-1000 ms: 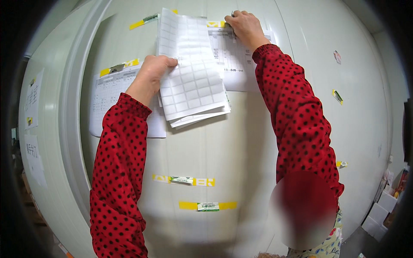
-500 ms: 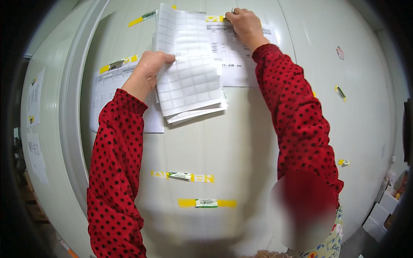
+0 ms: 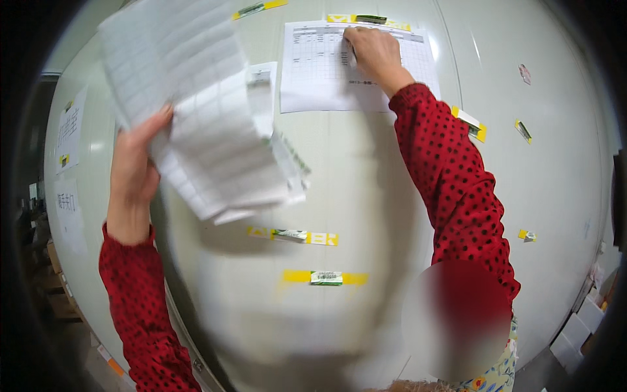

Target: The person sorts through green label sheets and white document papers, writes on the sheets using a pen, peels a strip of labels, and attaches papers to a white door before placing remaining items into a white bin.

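Observation:
My left hand (image 3: 138, 163) is closed on a bundle of white sheets (image 3: 196, 130) printed with a grid, its thumb across the front. The bundle is tilted and blurred, and a green-edged strip shows at its lower right edge. My right hand (image 3: 375, 55) is at a printed table sheet (image 3: 313, 85) taped to the pale wall. Its fingers are curled together against the upper part of that sheet. Something small and greyish shows by the fingers, too small to name.
Yellow tape strips with green-and-white labels (image 3: 289, 234) stick to the wall, one more (image 3: 326, 278) below. Another paper (image 3: 263, 91) is partly behind the bundle. Handwritten papers (image 3: 70, 130) hang at the left. Boxes (image 3: 55, 287) stand low at the left, white ones (image 3: 578, 333) at the lower right.
My left hand has swung left and down with the bundle, uncovering more of the taped table sheet. My right hand has moved from the tape at its top down onto the sheet.

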`<state>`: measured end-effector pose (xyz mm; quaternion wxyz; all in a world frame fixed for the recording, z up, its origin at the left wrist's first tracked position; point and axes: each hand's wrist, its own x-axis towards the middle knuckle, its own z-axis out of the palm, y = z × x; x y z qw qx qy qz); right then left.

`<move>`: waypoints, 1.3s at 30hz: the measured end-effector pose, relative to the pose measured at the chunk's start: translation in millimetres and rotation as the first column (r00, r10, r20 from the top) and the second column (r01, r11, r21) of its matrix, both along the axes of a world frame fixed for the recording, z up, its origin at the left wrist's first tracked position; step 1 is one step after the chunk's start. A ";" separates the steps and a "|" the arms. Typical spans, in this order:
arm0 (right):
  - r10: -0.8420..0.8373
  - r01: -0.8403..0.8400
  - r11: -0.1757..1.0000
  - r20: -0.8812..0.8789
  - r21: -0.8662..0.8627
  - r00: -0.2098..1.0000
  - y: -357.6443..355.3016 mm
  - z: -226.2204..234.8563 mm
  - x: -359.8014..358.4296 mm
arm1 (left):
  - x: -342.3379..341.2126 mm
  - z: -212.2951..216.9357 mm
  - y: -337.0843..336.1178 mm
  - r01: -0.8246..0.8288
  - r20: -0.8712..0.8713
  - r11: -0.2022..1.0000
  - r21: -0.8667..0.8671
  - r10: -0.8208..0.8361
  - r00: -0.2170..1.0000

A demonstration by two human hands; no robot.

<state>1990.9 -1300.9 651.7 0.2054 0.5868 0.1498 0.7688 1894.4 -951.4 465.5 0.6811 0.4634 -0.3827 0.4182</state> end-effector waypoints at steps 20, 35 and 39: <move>0.427 -0.808 0.463 -0.891 0.364 -0.157 234.4 -296.9 -94.8 | -52.0 -298.6 66.8 -0.190 -0.368 0.673 -0.715 -0.132 0.920; -0.343 -0.700 0.096 -0.636 0.708 -0.691 459.7 -431.6 -281.6 | -376.2 -385.9 144.8 -0.446 -0.449 0.520 -0.729 0.130 0.884; -0.373 -0.618 -0.176 -0.633 0.766 -0.679 528.6 -481.5 -383.6 | -527.4 -420.1 161.3 -0.647 -0.526 0.264 -0.716 0.406 0.748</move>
